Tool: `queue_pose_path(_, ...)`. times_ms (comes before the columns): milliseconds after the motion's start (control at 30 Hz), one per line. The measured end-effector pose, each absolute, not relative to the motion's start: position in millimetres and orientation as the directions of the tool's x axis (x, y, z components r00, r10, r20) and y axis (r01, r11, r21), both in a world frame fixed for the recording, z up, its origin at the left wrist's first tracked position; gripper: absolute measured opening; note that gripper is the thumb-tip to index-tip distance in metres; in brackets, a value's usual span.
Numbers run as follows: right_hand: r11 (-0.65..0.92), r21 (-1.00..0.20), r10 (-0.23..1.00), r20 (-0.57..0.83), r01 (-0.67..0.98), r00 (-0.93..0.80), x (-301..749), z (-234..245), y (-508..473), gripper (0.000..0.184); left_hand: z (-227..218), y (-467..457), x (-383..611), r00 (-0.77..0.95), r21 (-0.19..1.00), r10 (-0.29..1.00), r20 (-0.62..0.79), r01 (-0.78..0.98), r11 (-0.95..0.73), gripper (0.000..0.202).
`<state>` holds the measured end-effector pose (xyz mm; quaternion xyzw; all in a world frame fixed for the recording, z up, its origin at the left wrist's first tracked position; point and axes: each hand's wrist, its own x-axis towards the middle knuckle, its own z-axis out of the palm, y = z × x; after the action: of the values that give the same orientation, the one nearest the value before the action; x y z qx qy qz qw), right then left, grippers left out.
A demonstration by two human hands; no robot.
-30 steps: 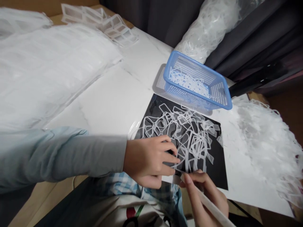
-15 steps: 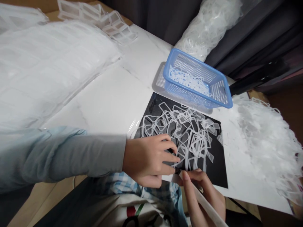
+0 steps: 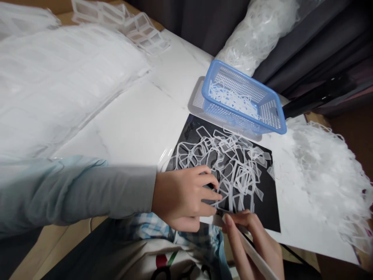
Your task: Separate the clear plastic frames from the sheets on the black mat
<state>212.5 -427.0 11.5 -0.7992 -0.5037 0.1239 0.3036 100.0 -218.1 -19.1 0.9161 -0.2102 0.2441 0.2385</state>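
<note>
My left hand (image 3: 186, 198) rests palm down at the near left edge of a black mat (image 3: 269, 217), its fingers spread and slightly bent over thin translucent plastic frames. My right hand (image 3: 252, 237) is closed around a slim white stick-shaped tool (image 3: 256, 258), held like a pen. The tool's tip is at the mat's near edge, just beside my left fingertips; what it touches there is hidden. A tangle of clear plastic frames (image 3: 233, 144) lies over the mat, some rectangular, others curved.
Behind the mat stands a blue mesh basket (image 3: 247, 77) with white plastic strips inside. A heap of translucent pieces (image 3: 329, 179) spreads at the right. Stacked clear plastic sheets (image 3: 72, 77) cover the table's left side. A stuffed clear bag (image 3: 259, 31) leans beyond the basket.
My right hand and the white tool have shifted slightly to the right, a little away from the left fingertips. My left hand stays in place.
</note>
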Motion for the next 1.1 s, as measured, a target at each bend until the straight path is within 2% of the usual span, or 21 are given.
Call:
queue_pose_path(333, -0.281, -0.62, 0.865, 0.167, 0.733, 0.474, 211, 5, -428, 0.012, -19, -219, 99, 0.8, 0.337, -0.273, 0.533, -0.497, -0.8, 0.024)
queue_pose_path(500, -0.071, -0.521, 0.916, 0.303, 0.85, 0.263, 216, 4, -426, 0.012, -19, -218, 100, 0.801, 0.34, -0.272, 0.533, -0.498, -0.798, 0.022)
queue_pose_path(567, -0.053, -0.498, 0.909, 0.334, 0.865, 0.248, 215, 1, -426, 0.014, -19, -219, 100, 0.803, 0.349, -0.266, 0.533, -0.495, -0.796, 0.022)
queue_pose_path(733, -0.129, -0.459, 0.886, 0.345, 0.879, 0.31, 215, -3, -429, 0.013, -18, -219, 100, 0.809, 0.382, -0.255, 0.53, -0.496, -0.78, 0.023)
queue_pose_path(833, -0.151, -0.377, 0.877, 0.376, 0.914, 0.3, 222, 0, -429, 0.011, -18, -218, 100, 0.814, 0.39, -0.247, 0.525, -0.488, -0.781, 0.023)
queue_pose_path(933, -0.278, -0.287, 0.813, 0.438, 0.917, 0.383, 232, 5, -428, 0.01, -17, -217, 100, 0.818, 0.386, -0.263, 0.511, -0.492, -0.78, 0.023)
queue_pose_path(1000, -0.368, -0.301, 0.727, 0.497, 0.88, 0.474, 242, 6, -429, 0.012, -16, -217, 100, 0.821, 0.376, -0.271, 0.502, -0.49, -0.787, 0.024)
queue_pose_path(1100, -0.383, -0.408, 0.6, 0.573, 0.829, 0.559, 262, 3, -436, 0.021, -17, -216, 100, 0.828, 0.364, -0.269, 0.492, -0.476, -0.801, 0.024)
